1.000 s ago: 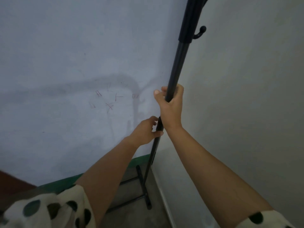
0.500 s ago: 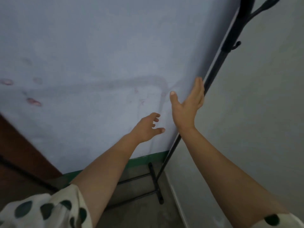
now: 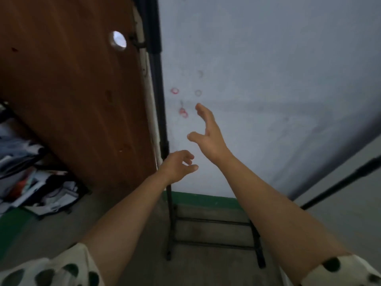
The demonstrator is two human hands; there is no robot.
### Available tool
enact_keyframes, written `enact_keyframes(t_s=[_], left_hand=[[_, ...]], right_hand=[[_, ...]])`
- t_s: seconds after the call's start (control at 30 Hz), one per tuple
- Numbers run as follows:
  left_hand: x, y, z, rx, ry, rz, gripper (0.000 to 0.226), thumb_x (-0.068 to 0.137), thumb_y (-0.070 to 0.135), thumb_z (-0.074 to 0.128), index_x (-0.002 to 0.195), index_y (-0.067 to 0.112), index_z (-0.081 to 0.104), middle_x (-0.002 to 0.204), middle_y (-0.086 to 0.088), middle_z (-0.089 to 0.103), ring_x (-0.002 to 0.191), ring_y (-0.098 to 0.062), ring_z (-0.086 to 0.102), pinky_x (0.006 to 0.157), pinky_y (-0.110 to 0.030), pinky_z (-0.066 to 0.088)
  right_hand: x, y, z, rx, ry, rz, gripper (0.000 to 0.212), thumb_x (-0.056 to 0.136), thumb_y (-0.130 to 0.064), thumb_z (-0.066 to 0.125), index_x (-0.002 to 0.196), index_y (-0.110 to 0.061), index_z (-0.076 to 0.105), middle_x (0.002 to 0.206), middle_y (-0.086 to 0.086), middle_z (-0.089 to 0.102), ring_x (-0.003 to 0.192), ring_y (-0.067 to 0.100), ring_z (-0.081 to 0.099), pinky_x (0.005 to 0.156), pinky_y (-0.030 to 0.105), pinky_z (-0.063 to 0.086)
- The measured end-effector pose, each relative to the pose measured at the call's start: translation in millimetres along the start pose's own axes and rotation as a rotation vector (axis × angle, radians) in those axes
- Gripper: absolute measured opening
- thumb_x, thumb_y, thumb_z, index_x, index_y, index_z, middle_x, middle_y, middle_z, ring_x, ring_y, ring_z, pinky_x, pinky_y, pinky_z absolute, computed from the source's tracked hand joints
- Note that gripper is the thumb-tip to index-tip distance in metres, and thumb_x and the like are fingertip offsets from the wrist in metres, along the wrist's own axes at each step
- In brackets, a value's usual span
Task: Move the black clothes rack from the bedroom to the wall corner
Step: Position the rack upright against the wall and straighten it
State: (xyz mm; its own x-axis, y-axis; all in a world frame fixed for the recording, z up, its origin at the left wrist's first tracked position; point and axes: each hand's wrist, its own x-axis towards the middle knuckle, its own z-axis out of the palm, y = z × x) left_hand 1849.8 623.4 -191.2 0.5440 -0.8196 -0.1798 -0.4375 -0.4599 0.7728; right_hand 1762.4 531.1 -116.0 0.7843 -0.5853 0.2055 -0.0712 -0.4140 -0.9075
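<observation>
The black clothes rack stands on the floor against the pale wall, in the corner where it meets the grey wall on the right. Its left upright rises beside the door edge; its right upright slants off at the right. My left hand hovers just right of the left upright, fingers loosely curled and apart, holding nothing. My right hand is raised in front of the wall with fingers spread, touching nothing.
A brown wooden door stands open on the left, close to the rack's left upright. Behind it, at the far left, lies a pile of clothes on a dark frame. A green skirting strip runs along the wall's foot above the concrete floor.
One second ago both hands gripped the rack's right pole; they let go and spread. The view has swung left, so the door and the rack's left upright now show.
</observation>
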Motion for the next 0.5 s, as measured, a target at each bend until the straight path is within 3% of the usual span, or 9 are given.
enact_keyframes(t_s=[0.1, 0.17, 0.27, 0.37, 0.5], left_hand=[[-7.1, -33.0, -29.1, 0.113, 0.047, -0.085, 0.026, 0.079, 0.036, 0.070, 0.079, 0.010, 0.067, 0.079, -0.006, 0.070, 0.077, -0.020, 0.066, 0.071, -0.032, 0.050], [-8.1, -49.4, -39.5, 0.164, 0.094, -0.133, 0.030, 0.076, 0.037, 0.072, 0.070, 0.011, 0.059, 0.071, -0.007, 0.066, 0.071, -0.022, 0.064, 0.065, -0.031, 0.048], [-2.6, -64.0, -42.6, 0.095, 0.176, -0.141, 0.040, 0.073, 0.035, 0.076, 0.094, 0.012, 0.051, 0.093, -0.002, 0.059, 0.089, -0.020, 0.059, 0.071, -0.032, 0.047], [6.6, -63.3, -36.2, -0.033, 0.102, -0.053, 0.060, 0.079, 0.027, 0.072, 0.129, 0.013, 0.042, 0.125, -0.009, 0.059, 0.116, -0.025, 0.056, 0.095, -0.039, 0.049], [18.2, -61.3, -28.9, -0.093, 0.164, -0.025, 0.049, 0.086, 0.020, 0.064, 0.131, 0.010, 0.046, 0.130, -0.011, 0.060, 0.122, -0.028, 0.055, 0.100, -0.037, 0.043]], right_hand=[[15.5, -10.6, 38.6, 0.059, -0.165, 0.002, 0.081, 0.082, -0.002, 0.067, 0.150, -0.016, 0.024, 0.154, 0.001, 0.036, 0.141, 0.013, 0.034, 0.112, 0.026, 0.032], [25.3, -13.8, 57.3, 0.094, -0.188, -0.019, 0.073, 0.080, -0.005, 0.070, 0.143, -0.017, 0.035, 0.137, -0.009, 0.049, 0.126, 0.005, 0.047, 0.099, 0.009, 0.039], [36.7, -16.8, 75.9, 0.173, -0.133, -0.029, 0.045, 0.082, -0.008, 0.072, 0.121, -0.017, 0.052, 0.109, -0.007, 0.062, 0.101, 0.005, 0.061, 0.082, 0.011, 0.049], [46.0, -15.6, 84.9, 0.267, -0.050, 0.001, 0.016, 0.088, -0.014, 0.068, 0.102, -0.010, 0.063, 0.090, 0.005, 0.070, 0.085, 0.014, 0.071, 0.078, 0.016, 0.054], [52.3, -11.4, 91.2, 0.251, -0.012, -0.017, 0.020, 0.094, -0.025, 0.061, 0.083, -0.009, 0.057, 0.062, -0.001, 0.058, 0.055, 0.005, 0.059, 0.065, 0.019, 0.054]])
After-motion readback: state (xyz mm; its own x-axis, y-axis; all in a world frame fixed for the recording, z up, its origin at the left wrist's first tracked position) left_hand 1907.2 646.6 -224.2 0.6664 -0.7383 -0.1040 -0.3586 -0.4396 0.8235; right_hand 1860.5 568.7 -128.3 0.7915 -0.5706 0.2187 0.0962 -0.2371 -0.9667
